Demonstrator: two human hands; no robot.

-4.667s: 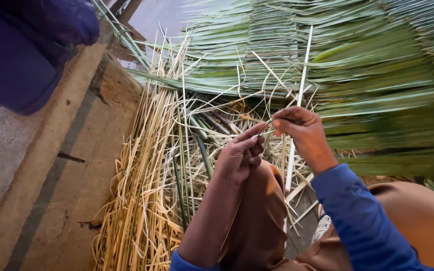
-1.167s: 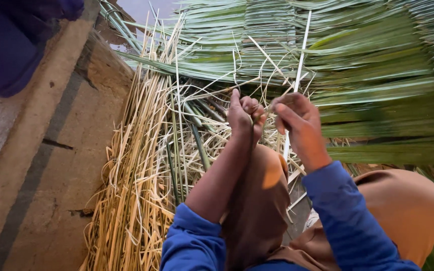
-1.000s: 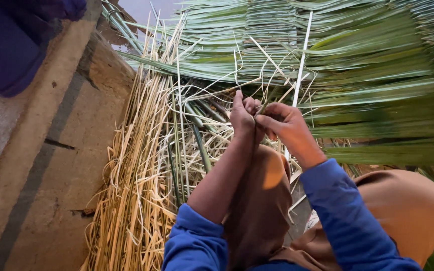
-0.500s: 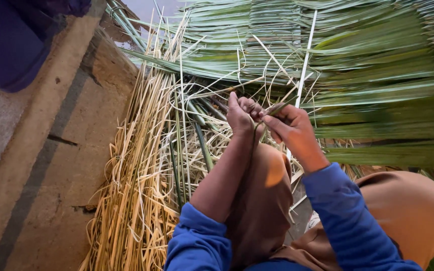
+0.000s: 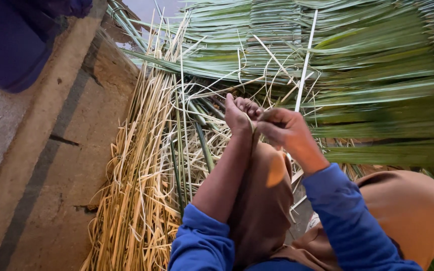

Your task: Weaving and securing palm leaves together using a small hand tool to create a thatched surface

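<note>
Left hand (image 5: 238, 114) and right hand (image 5: 283, 131) meet above knee, both pinching thin green strip (image 5: 261, 116); straw pile (image 5: 141, 170) on concrete floor (image 5: 51, 165) beside.

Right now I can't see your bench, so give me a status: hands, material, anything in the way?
Left hand and right hand together, pinching a thin green leaf strip. Pale dry straw pile underneath. Nothing blocking.

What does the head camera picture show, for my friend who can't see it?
Two hands meet over a brown-clothed knee: the left hand and right hand pinch a thin green leaf strip between them. Beside them on the concrete floor lies a pile of pale dry straw-like strips, and stacked green palm leaves stretch behind.
</note>
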